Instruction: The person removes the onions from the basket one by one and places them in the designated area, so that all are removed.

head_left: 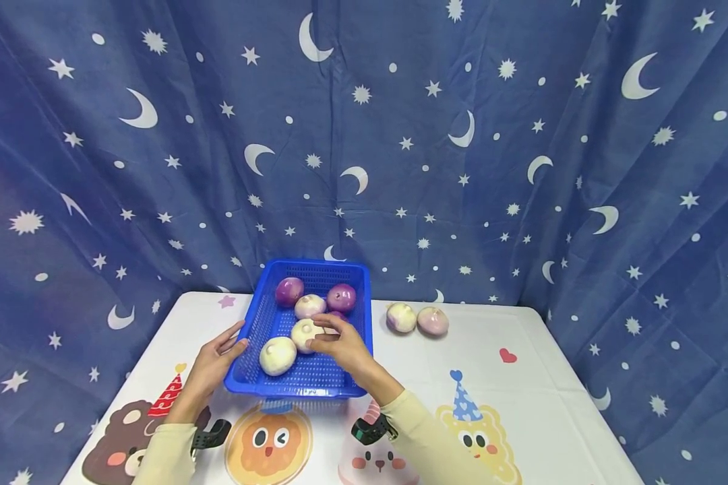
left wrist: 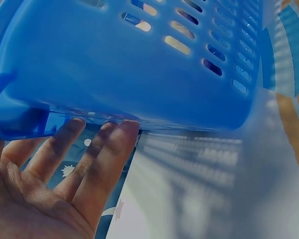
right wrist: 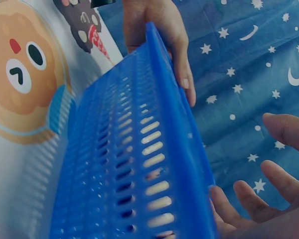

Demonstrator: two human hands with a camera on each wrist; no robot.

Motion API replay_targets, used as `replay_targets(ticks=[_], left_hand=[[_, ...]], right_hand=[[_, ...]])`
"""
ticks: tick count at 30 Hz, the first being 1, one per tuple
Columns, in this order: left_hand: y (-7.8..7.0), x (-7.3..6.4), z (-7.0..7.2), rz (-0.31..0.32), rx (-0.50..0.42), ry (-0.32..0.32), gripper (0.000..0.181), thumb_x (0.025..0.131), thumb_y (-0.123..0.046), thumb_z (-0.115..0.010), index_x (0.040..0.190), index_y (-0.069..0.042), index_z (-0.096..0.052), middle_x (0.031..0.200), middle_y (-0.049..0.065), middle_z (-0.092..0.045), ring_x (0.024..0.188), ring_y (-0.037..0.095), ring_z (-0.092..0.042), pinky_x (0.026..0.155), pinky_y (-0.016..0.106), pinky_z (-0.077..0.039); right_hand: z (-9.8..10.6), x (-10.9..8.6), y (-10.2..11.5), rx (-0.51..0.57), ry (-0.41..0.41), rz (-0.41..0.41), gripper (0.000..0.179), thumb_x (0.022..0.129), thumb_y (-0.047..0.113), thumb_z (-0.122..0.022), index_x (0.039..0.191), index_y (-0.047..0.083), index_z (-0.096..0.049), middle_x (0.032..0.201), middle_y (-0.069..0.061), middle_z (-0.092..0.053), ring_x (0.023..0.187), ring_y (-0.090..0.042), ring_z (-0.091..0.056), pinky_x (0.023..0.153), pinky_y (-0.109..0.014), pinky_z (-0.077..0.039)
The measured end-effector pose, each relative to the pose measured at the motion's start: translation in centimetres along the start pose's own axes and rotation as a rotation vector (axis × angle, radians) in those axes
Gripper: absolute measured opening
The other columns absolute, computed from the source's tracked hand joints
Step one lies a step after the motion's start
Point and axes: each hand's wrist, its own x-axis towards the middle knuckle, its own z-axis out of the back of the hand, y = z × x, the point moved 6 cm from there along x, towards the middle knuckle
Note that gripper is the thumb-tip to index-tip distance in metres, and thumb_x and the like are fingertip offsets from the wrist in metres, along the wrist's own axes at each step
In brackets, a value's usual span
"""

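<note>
A blue slotted basket (head_left: 233,384) sits on the table with several onions in it, some purple, some whitish. At its left side is my left hand (head_left: 214,357), the thumb by the rim and the straight fingers (left wrist: 112,159) against the outer wall. My right hand (head_left: 346,347) reaches over the right part of the basket, beside a white onion (head_left: 302,335). Its spread fingers (right wrist: 254,199) show nothing between them in the right wrist view. Another white onion (head_left: 278,356) lies nearer the front left corner. Purple onions (head_left: 289,291) are at the back; one is partly hidden by my right hand.
Two pale onions, one white and purple (head_left: 401,317) and one pinkish (head_left: 433,322), lie on the table right of the basket. A white cloth (head_left: 552,404) with cartoon prints covers the table. Behind hangs a blue curtain (head_left: 400,222) with moons and stars.
</note>
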Motion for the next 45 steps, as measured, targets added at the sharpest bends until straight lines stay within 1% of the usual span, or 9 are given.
replay_targets(ticks=[9, 15, 18, 23, 25, 31, 37, 40, 45], left_hand=[[0.0, -0.4, 0.2, 0.000, 0.006, 0.006, 0.063, 0.100, -0.039, -0.055, 0.155, -0.020, -0.032, 0.153, 0.023, -0.038, 0.139, 0.041, -0.042, 0.114, 0.055, -0.035], [0.0, -0.1, 0.1, 0.004, 0.004, 0.007, 0.062, 0.100, -0.040, -0.055, 0.155, -0.021, -0.031, 0.153, 0.022, -0.038, 0.139, 0.041, -0.042, 0.114, 0.054, -0.036], [0.1, -0.1, 0.0, 0.002, 0.003, 0.005, 0.062, 0.100, -0.040, -0.054, 0.155, -0.022, -0.032, 0.153, 0.022, -0.038, 0.138, 0.040, -0.044, 0.113, 0.053, -0.037], [0.1, -0.2, 0.0, -0.002, 0.003, -0.001, 0.062, 0.100, -0.040, -0.055, 0.155, -0.021, -0.033, 0.152, 0.022, -0.040, 0.138, 0.039, -0.045, 0.112, 0.052, -0.038], [0.1, -0.2, 0.0, -0.004, 0.002, -0.001, 0.062, 0.100, -0.039, -0.055, 0.155, -0.020, -0.033, 0.152, 0.022, -0.040, 0.137, 0.039, -0.046, 0.112, 0.052, -0.038], [0.0, -0.1, 0.0, -0.020, 0.008, -0.004, 0.062, 0.100, -0.040, -0.055, 0.154, -0.020, -0.033, 0.151, 0.022, -0.042, 0.137, 0.038, -0.047, 0.112, 0.051, -0.039], [0.1, 0.0, 0.0, -0.010, 0.008, 0.003, 0.062, 0.100, -0.040, -0.055, 0.155, -0.021, -0.033, 0.151, 0.020, -0.042, 0.136, 0.037, -0.049, 0.110, 0.049, -0.041], [0.0, 0.0, 0.0, -0.016, 0.010, 0.002, 0.062, 0.100, -0.040, -0.054, 0.155, -0.021, -0.032, 0.151, 0.020, -0.042, 0.136, 0.037, -0.048, 0.111, 0.050, -0.040], [-0.1, 0.0, -0.1, -0.014, 0.013, 0.004, 0.063, 0.100, -0.041, -0.055, 0.155, -0.022, -0.032, 0.152, 0.020, -0.041, 0.137, 0.038, -0.046, 0.112, 0.051, -0.039]], right_hand=[[-1.2, 0.5, -0.7, -0.053, -0.019, -0.020, 0.055, 0.083, 0.012, -0.076, 0.134, 0.006, -0.057, 0.139, -0.019, -0.056, 0.116, -0.032, -0.062, 0.093, -0.039, -0.055], [-1.7, 1.1, -1.1, -0.063, 0.022, -0.053, 0.056, 0.083, 0.014, -0.076, 0.135, 0.008, -0.056, 0.143, -0.016, -0.054, 0.122, -0.034, -0.059, 0.090, -0.040, -0.055], [-2.2, 1.3, -1.2, -0.069, 0.044, -0.073, 0.057, 0.083, 0.014, -0.076, 0.136, 0.008, -0.056, 0.144, -0.015, -0.054, 0.120, -0.031, -0.061, 0.090, -0.040, -0.056], [-2.9, 1.6, -1.6, -0.089, 0.068, -0.103, 0.059, 0.080, 0.016, -0.079, 0.135, 0.011, -0.057, 0.142, -0.015, -0.055, 0.114, -0.022, -0.064, 0.093, -0.048, -0.055], [-3.1, 1.8, -1.7, -0.088, 0.073, -0.113, 0.058, 0.079, 0.016, -0.080, 0.133, 0.014, -0.059, 0.139, -0.016, -0.057, 0.113, -0.022, -0.063, 0.093, -0.051, -0.054], [-3.6, 2.1, -1.5, -0.098, 0.074, -0.093, 0.054, 0.079, 0.014, -0.080, 0.130, 0.017, -0.062, 0.138, -0.015, -0.058, 0.125, -0.035, -0.057, 0.087, -0.042, -0.056], [-4.2, 2.3, -1.4, -0.173, 0.056, -0.071, 0.055, 0.076, 0.015, -0.082, 0.128, 0.017, -0.064, 0.137, -0.011, -0.059, 0.128, -0.036, -0.055, 0.098, -0.039, -0.050], [-4.6, 2.4, -1.6, -0.175, 0.065, -0.084, 0.055, 0.075, 0.014, -0.082, 0.127, 0.018, -0.064, 0.137, -0.011, -0.058, 0.127, -0.035, -0.055, 0.091, -0.040, -0.053], [-5.2, 2.7, -1.8, -0.174, 0.084, -0.128, 0.058, 0.075, 0.012, -0.082, 0.129, 0.018, -0.063, 0.140, -0.017, -0.056, 0.122, -0.029, -0.056, 0.074, -0.036, -0.054]])
